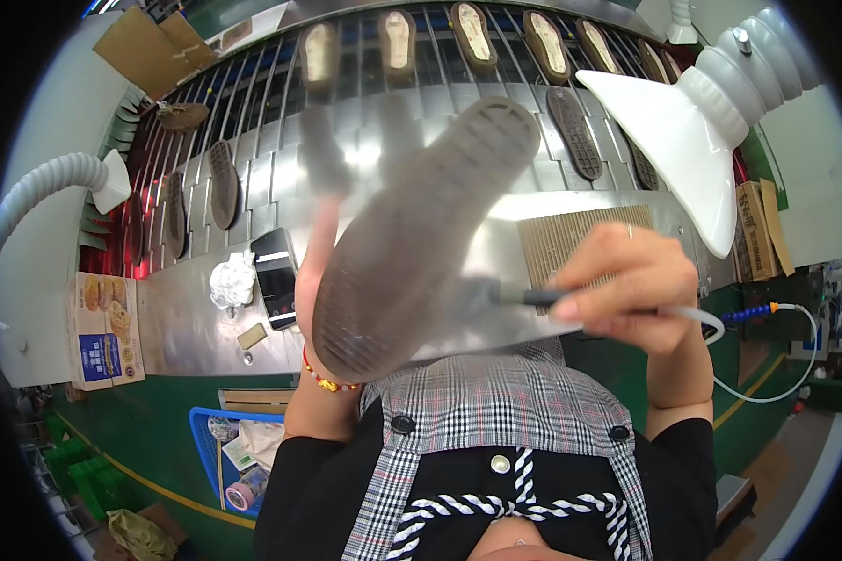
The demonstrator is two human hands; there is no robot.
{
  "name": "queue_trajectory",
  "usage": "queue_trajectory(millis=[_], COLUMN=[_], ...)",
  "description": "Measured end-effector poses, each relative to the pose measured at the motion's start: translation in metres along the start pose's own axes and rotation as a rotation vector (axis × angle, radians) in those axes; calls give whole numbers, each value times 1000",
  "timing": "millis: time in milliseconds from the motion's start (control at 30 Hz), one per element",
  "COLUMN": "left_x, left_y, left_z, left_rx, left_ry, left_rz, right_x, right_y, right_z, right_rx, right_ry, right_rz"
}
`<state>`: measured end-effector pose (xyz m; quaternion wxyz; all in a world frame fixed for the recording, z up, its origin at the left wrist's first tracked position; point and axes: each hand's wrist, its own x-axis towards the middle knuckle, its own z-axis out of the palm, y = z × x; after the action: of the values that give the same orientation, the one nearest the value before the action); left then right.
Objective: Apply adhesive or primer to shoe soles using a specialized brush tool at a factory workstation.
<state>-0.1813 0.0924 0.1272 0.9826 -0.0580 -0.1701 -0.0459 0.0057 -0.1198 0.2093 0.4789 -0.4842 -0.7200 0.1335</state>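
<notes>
Brown shoe sole (393, 271) held in the left hand (307, 288), most fingers hidden behind it; the right hand (631, 280), fingers curled tight, grips a slim dark tool (536, 297).

Metal desk (180, 329): bright; we note white glare
Large sole (395, 260): we find it motion-blurred
Edges: black, straight lines bowed

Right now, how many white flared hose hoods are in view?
3: a large hood at right, a small hood at left, and a partial hood at the top edge, right of centre. Others may be hidden.
</notes>
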Motion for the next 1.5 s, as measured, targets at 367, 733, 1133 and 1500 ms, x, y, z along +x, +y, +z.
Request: queue_trajectory(millis=[367,733,1133,1500], left_x=[-19,-19,-22,-16], left_y=[9,-5,21,-49], left_z=[-15,3,-46,-42], left_rx=[67,125,294,484], left_ry=[-37,375,597,728], left_rz=[8,83,462,-45], right_x=[-3,-10,-22,-33], right_y=[1,2,-3,8], right_z=[-13,-13,35,74], right_rx=[-73,-244,268,677], right_ry=[-40,77,465,636], right_rz=[41,82,142,528])
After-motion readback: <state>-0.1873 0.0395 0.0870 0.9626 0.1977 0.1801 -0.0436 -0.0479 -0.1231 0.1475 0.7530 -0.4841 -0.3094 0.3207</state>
